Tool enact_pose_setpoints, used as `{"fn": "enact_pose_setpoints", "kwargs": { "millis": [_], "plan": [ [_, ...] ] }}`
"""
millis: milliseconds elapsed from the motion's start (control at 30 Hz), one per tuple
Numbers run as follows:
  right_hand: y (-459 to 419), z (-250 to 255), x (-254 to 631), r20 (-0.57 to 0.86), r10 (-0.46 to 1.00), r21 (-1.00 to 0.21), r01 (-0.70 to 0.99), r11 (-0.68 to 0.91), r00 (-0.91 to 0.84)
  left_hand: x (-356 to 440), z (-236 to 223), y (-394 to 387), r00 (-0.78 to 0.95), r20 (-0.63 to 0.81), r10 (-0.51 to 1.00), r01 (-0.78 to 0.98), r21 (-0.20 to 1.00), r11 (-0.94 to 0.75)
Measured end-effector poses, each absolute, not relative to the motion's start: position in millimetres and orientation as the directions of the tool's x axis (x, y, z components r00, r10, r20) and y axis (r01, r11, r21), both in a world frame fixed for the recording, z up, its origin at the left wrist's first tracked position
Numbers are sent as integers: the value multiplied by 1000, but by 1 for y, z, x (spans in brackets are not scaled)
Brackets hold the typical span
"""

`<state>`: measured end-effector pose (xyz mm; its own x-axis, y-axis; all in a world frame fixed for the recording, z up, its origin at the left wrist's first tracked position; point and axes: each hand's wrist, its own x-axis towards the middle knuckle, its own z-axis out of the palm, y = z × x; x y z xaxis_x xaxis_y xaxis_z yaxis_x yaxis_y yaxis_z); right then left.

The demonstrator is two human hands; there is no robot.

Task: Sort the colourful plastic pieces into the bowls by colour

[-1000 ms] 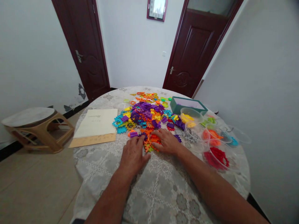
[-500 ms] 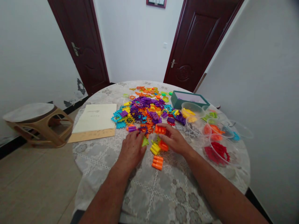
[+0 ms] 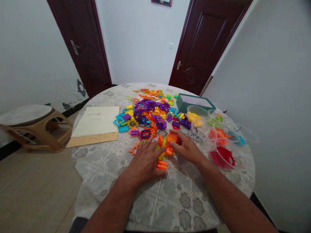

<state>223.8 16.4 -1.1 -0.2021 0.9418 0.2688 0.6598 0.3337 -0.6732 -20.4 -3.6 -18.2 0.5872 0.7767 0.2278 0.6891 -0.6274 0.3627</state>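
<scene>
My left hand (image 3: 147,159) lies palm down over the near part of the table with its fingers stretched out. Its thumb is close to an orange ribbed plastic piece (image 3: 162,165), and its fingertips reach a small cluster of yellow and orange pieces. Between the thumb and fingers of my right hand (image 3: 187,146) is an orange plastic building piece (image 3: 172,138). Just below that, another orange piece (image 3: 169,150) sits among the cluster. An orange gear-edged piece (image 3: 133,149) shows beside my left hand. The palm hides some of what lies underneath.
A mixed pile of coloured building pieces (image 3: 150,111) covers the table's middle. Clear plastic bowls (image 3: 227,158) with sorted pieces stand at right, in front of a green box (image 3: 194,104). Paper sheets (image 3: 96,121) lie at left. A stool (image 3: 36,126) stands beyond the table.
My left hand has moved right and nearer, spreading over the small cluster. My right hand stays close by with an orange piece, now turned differently. The near orange piece is partly covered.
</scene>
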Motion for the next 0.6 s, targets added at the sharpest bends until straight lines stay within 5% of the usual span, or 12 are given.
{"fn": "enact_pose_setpoints", "kwargs": {
  "millis": [133, 600],
  "plan": [
    [18, -14, 235, 216, 971, -728, 646, 232, -105, -21, -20, -1, 554, 227, 801, 733, 323, -599],
    [16, -12, 241, 299, 922, -612, 691, 384, -247, -26, -20, 8, 495, 280, 822, 734, 372, -569]
  ]
}}
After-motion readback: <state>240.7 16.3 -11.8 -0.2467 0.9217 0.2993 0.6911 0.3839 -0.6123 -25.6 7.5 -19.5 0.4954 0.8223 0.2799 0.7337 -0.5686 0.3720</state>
